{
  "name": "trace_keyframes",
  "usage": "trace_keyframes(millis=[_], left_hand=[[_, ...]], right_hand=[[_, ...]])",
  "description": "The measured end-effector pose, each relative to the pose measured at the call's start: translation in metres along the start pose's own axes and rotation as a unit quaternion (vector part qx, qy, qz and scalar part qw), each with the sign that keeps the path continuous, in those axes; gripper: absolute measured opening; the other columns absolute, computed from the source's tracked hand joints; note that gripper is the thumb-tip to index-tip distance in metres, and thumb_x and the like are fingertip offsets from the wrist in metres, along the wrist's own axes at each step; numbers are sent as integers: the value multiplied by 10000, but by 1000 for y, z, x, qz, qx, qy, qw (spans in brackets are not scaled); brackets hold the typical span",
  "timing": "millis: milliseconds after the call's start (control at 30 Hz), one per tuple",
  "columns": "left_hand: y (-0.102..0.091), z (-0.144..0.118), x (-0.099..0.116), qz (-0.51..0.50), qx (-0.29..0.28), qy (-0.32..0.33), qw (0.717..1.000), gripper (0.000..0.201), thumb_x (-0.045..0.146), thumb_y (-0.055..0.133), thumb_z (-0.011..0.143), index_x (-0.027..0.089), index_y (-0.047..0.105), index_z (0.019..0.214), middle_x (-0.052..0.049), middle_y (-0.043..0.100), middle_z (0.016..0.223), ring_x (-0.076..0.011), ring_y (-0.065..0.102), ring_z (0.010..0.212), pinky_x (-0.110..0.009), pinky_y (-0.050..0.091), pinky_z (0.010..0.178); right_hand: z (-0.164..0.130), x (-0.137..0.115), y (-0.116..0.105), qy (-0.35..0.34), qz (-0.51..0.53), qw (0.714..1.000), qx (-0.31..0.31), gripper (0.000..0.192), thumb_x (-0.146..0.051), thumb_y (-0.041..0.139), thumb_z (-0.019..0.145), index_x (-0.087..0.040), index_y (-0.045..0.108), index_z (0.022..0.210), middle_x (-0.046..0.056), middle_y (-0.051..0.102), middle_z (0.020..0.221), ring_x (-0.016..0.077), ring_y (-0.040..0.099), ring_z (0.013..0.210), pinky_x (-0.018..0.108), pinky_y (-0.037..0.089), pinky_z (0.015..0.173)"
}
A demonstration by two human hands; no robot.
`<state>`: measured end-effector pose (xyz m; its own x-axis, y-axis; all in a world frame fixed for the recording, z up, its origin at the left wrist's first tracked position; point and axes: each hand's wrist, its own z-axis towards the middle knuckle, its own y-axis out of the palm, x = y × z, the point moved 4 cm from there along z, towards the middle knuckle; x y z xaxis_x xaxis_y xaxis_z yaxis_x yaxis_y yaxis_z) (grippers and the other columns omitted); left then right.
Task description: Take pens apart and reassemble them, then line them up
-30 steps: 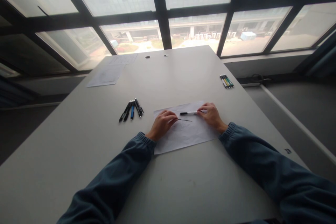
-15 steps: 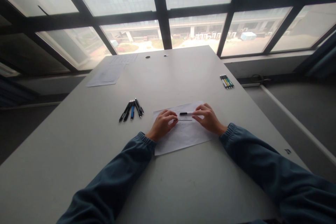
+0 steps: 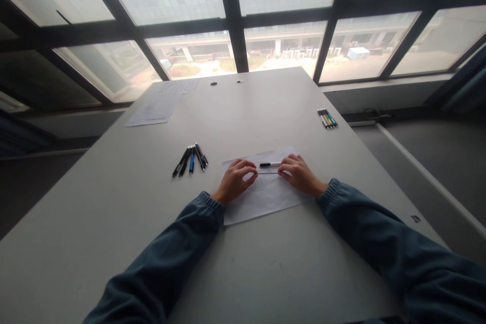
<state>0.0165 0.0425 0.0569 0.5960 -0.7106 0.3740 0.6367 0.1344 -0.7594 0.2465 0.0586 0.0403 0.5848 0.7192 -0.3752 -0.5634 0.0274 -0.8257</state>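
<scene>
My left hand [image 3: 238, 179] pinches one end of a thin dark pen refill [image 3: 268, 173] between thumb and fingers. At the refill's other end, my right hand [image 3: 299, 174] has its thumb and fingertips closed on it. The refill stretches level between both hands, just over a sheet of white paper [image 3: 261, 200]. Behind it lies a black and white pen [image 3: 268, 164], its right end partly hidden by my right hand. Faint marks show on the paper, too small to read.
Several black pens [image 3: 183, 163] and a blue pen [image 3: 192, 162] lie fanned out left of the paper. A row of coloured pens [image 3: 327, 118] sits near the right table edge. More printed sheets [image 3: 152, 106] lie at the far left of the white table [image 3: 243, 121], before the windows.
My right hand has let go of the black and white pen and come slightly nearer, taking the refill's right end. My left hand has stayed in place.
</scene>
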Motion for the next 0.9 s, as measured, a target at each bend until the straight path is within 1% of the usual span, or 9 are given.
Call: trace_keyframes(millis=[267, 433, 600, 733, 800, 900], left_hand=[[1, -1, 3, 1, -26, -2, 1000, 40, 217, 683, 858, 231, 695, 823, -37, 712, 1030, -195, 621, 975, -396, 523, 925], [3, -2, 5, 12, -61, -8, 998, 51, 230, 695, 847, 227, 687, 797, -31, 698, 1106, -210, 598, 1047, -415, 502, 979], [4, -2, 3, 12, -70, -14, 997, 45, 242, 718, 833, 234, 697, 793, -40, 679, 1154, -231, 578, 1098, -432, 503, 992], [2, -2, 2, 4, -49, -13, 999, 37, 274, 701, 860, 237, 705, 853, -47, 684, 1111, -219, 587, 1058, -415, 512, 963], [1, -2, 0, 1, -18, -26, 1000, 58, 256, 666, 887, 232, 708, 919, -53, 687, 1070, -211, 592, 1023, -403, 517, 936], [-2, -3, -5, 6, 40, -62, 997, 122, 223, 600, 926, 218, 704, 988, -55, 687, 1018, -206, 593, 988, -397, 513, 916]], right_hand=[[-14, 17, -9, 13, -19, 1000, 6, 136, -192, 621, 936, -220, 703, 831, 64, 700, 912, 227, 535, 919, 380, 354, 842], [-15, 15, -9, 13, -30, 999, -5, 118, -170, 629, 925, -209, 704, 842, 60, 691, 904, 222, 537, 931, 364, 360, 850], [-14, 13, -9, 9, -37, 999, 4, 119, -182, 629, 929, -215, 712, 850, 54, 695, 901, 220, 546, 927, 371, 362, 853], [-15, 14, -11, 22, -35, 998, 46, 150, -243, 611, 952, -213, 707, 841, 57, 704, 915, 224, 554, 923, 385, 369, 840], [-15, 16, -13, 39, -31, 996, 76, 170, -256, 597, 960, -211, 700, 831, 56, 702, 905, 225, 555, 913, 391, 379, 834], [-15, 21, -18, 68, -16, 989, 134, 179, -250, 583, 960, -212, 692, 824, 55, 694, 882, 230, 556, 893, 401, 404, 833]])
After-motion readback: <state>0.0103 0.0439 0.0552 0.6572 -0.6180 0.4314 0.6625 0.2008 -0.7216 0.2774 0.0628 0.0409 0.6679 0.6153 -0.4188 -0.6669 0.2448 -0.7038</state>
